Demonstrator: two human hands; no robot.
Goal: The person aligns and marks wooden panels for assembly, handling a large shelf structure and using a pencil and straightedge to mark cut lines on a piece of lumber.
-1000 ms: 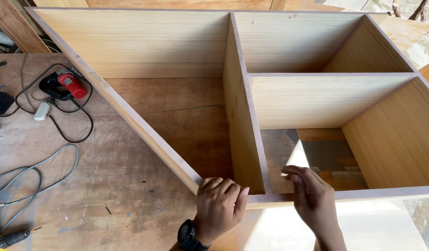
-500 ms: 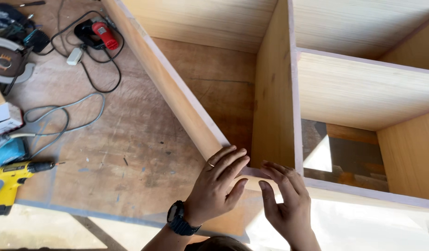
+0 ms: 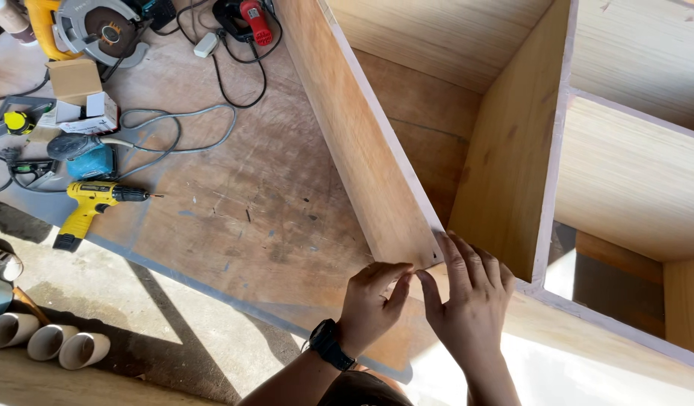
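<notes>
I am watching both hands working at the near corner of a large pale plywood cabinet carcass (image 3: 512, 150) that is lying open-side up on a scuffed brown board surface (image 3: 249, 203). The left hand (image 3: 371, 308), wearing a black wristwatch (image 3: 330, 344), is curling its fingers (image 3: 396, 272) against the end of the cabinet's side panel, gripping nothing that I can make out. The right hand (image 3: 471, 301) is lying flat with fingers spread open, pressing on the corner joint just beside the left. Well apart, to the far left, a yellow cordless drill (image 3: 91, 207), a blue sander (image 3: 84, 156), a circular saw (image 3: 99, 30) and three cardboard tubes (image 3: 46, 342) are lying around.
</notes>
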